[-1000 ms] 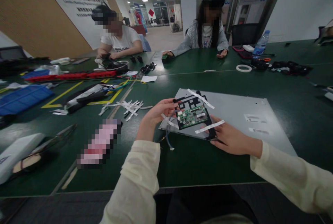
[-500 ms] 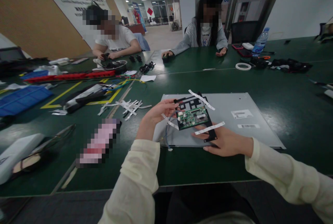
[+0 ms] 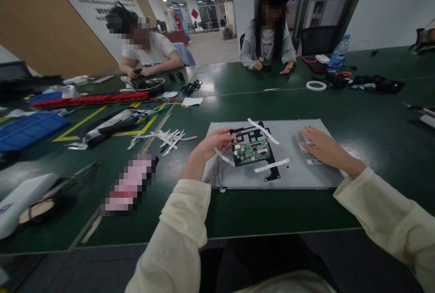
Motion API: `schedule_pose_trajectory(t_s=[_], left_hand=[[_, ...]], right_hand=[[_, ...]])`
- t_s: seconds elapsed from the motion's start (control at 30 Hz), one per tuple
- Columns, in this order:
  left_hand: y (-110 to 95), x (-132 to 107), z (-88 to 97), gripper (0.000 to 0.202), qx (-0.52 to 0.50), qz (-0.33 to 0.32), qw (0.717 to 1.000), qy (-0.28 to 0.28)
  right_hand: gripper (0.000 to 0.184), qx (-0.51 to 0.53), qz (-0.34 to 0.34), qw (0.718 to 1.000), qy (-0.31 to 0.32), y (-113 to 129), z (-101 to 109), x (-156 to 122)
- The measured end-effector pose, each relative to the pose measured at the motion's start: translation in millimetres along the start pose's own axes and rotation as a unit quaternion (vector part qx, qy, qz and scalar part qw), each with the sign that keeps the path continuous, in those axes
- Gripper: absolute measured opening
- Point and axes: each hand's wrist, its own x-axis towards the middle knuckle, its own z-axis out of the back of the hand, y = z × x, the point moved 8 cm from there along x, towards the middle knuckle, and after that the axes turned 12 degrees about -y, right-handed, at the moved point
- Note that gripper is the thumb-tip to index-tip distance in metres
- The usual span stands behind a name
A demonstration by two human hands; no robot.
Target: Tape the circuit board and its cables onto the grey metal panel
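Note:
My left hand (image 3: 217, 145) grips the left edge of a black bracket (image 3: 272, 174) that carries a green circuit board (image 3: 253, 152). White tape strips (image 3: 272, 165) stick out from the bracket's edges. Beneath it lies a flat grey metal panel (image 3: 292, 179) on the table. A thin cable (image 3: 219, 177) hangs from the board's left side to the panel's front edge. My right hand (image 3: 321, 148) is away from the bracket, fingers stretched out over the right part of the panel, partly covering its labels (image 3: 314, 162). Whether it touches the panel I cannot tell.
Loose white strips (image 3: 170, 140) and a phone (image 3: 131, 184) with a blurred screen lie left of the panel. Farther left are a blue basket (image 3: 32, 130) and a black-and-silver bundle (image 3: 110, 127). A tape roll (image 3: 316, 85) and a water bottle (image 3: 339, 55) stand beyond. Two people sit opposite.
My right hand has let go of the bracket and moved right, over the panel. The bracket has stayed in my left hand. A person opposite has drawn a dark object closer.

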Motion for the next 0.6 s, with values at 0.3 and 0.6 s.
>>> schedule_pose_trajectory(t_s=[0.3, 0.6], left_hand=[[1, 18, -16.8, 0.036, 0.06, -0.016, 0.998, 0.001], [3, 44, -33.4, 0.031, 0.219, -0.003, 0.976, 0.005]], right_hand=[[0.056, -0.103, 0.033, 0.994, -0.003, -15, -23, 1], [0.059, -0.109, 0.052, 0.993, 0.0, -3, -27, 7]])
